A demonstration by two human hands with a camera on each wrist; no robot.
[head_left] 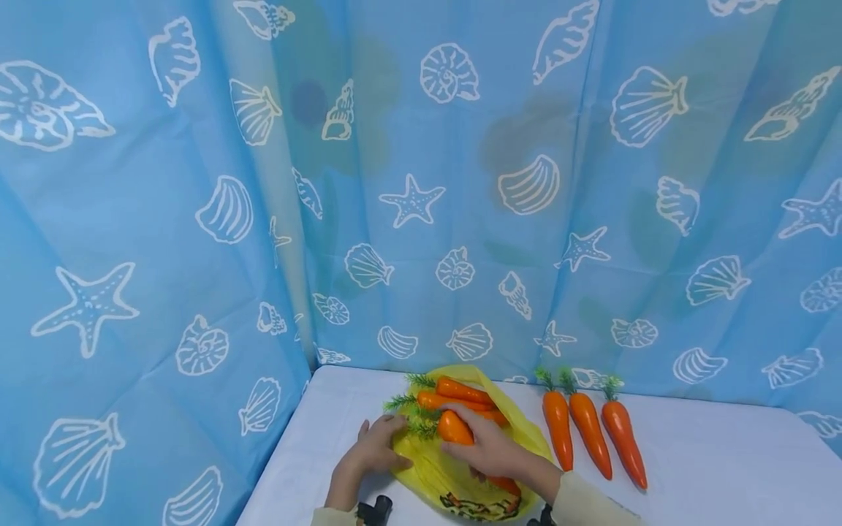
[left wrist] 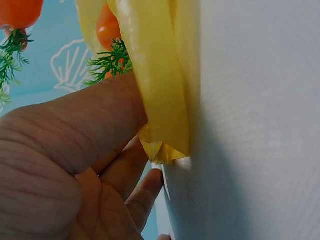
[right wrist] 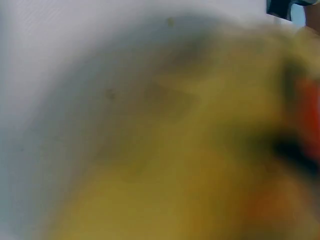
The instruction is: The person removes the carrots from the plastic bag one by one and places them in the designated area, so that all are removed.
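Observation:
On the white table lies a yellow plastic bag (head_left: 421, 467), its mouth spread toward the left, with several orange toy carrots (head_left: 460, 391) in and on it. My right hand (head_left: 490, 442) grips one toy carrot (head_left: 454, 427) over the bag, its thick end showing between thumb and fingers and its green top pointing left. At the bag's left edge my left hand (head_left: 378, 442) holds the plastic rim (left wrist: 157, 90); the thumb tip is hidden behind the yellow film. The right wrist view is mostly blurred yellow plastic (right wrist: 150, 200).
Three more toy carrots (head_left: 595, 435) lie side by side on the table right of the bag, green tops toward the back. A blue curtain (head_left: 408, 146) with white shell prints hangs behind and along the left side of the white table (head_left: 710, 467).

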